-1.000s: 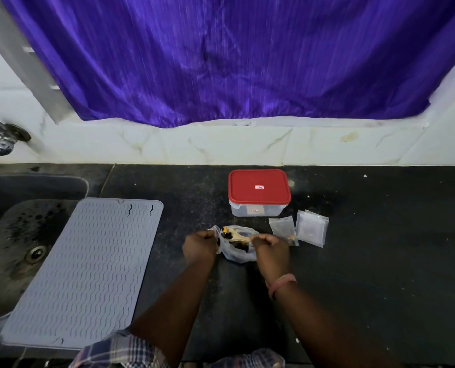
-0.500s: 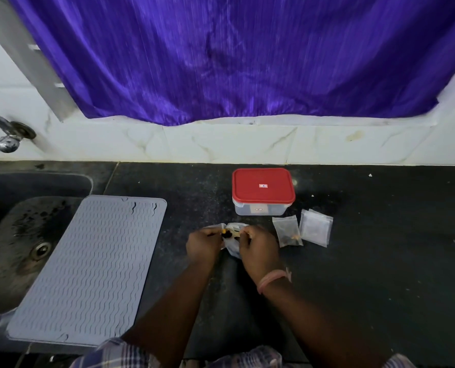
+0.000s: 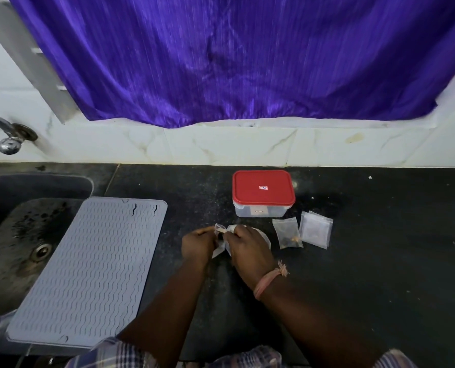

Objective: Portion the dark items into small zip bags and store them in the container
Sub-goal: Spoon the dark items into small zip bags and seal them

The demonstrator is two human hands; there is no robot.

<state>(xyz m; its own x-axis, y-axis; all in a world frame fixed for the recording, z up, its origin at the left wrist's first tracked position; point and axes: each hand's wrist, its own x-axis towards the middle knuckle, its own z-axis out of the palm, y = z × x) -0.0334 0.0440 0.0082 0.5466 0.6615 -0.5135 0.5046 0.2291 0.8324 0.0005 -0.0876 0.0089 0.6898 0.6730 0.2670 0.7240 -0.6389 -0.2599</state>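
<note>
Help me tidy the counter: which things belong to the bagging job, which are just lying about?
Job: plastic bag held by left hand and right hand; zip bags; red-lidded container.
Lying about: grey mat, sink, tap, purple curtain.

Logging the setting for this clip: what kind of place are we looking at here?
Most likely a home kitchen counter. A dark sink with a wall tap sits at the left, a grey ridged drying mat lies partly over it, and a red-lidded food container stands on the black stone countertop.
</note>
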